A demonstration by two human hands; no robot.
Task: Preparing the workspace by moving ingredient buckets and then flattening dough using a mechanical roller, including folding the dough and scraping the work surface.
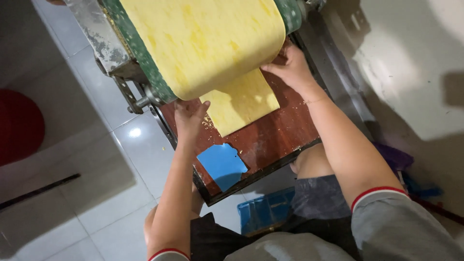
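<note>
Nearest the wearer, a flat blue plastic scraper card point(221, 164) lies on the near left part of the dark reddish-brown wooden board point(275, 140), apart from both hands. Beyond it, the pale yellow sheet of dough point(212, 43) comes off the green-edged roller machine point(145, 63), curls over the roller end, and its free tail hangs down onto the board between the two hands. The sheet's long axis runs near to far, along the feed of the machine. The left hand point(189, 118) sits at the tail's left edge, fingers bent and touching the curl where it drops from the roller. The right hand point(290, 65) lies further off and to the right, fingers spread under the sheet's right edge; whether it grips or only supports cannot be told. The left hand is nearer the tail's free end. Grey floor tiles point(96, 193) lie beyond on the left.
</note>
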